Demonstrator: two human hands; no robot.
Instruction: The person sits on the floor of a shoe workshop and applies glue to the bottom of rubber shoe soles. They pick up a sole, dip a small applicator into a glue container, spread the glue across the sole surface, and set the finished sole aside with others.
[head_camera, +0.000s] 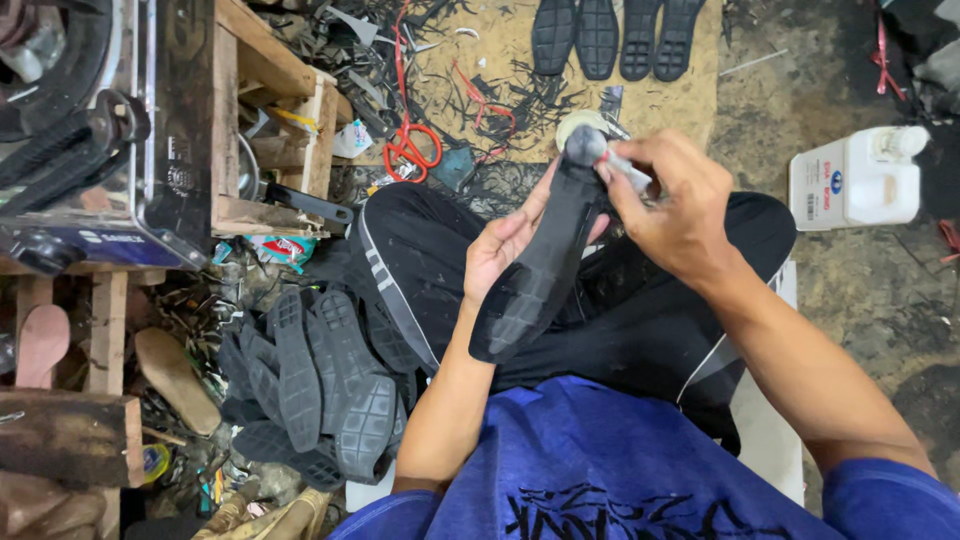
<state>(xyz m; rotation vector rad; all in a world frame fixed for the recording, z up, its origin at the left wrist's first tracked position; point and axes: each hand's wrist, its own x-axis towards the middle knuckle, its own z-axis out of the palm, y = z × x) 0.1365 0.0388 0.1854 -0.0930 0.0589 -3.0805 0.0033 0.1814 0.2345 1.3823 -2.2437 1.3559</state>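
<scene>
A person sits cross-legged on a littered workshop floor, seen from above, in black track trousers (640, 320) and a blue printed shirt (600, 470).

To the left stands a rough wooden crate frame (270, 120) beside a shiny metal machine housing (150, 120). Below these lies a loose pile of dark grey moulded rubber shoe soles (320, 385), overlapping one another beside the person's knee. At the far right sits a white rectangular plastic jug (855, 180) with a cap. Ahead, on a tan mat (560, 90), four more black soles (615, 38) lie in a row, and a pair of red-handled scissors (412, 140) rests among black offcuts.

Over the lap, the left hand (500, 245) cradles one long black rubber shoe sole (545, 265) from beneath, fingers curled around its edge, the toe end tilted up and away. The right hand (670, 205) is closed in a pinch on a small pale brush-like tool (625, 170), whose tip meets the sole's far end near a small round tin (580, 125).

To do this well, it seems wise to keep the sole firmly supported from below, work the tool in even strokes along the surface, and keep fingertips off the treated area.
</scene>
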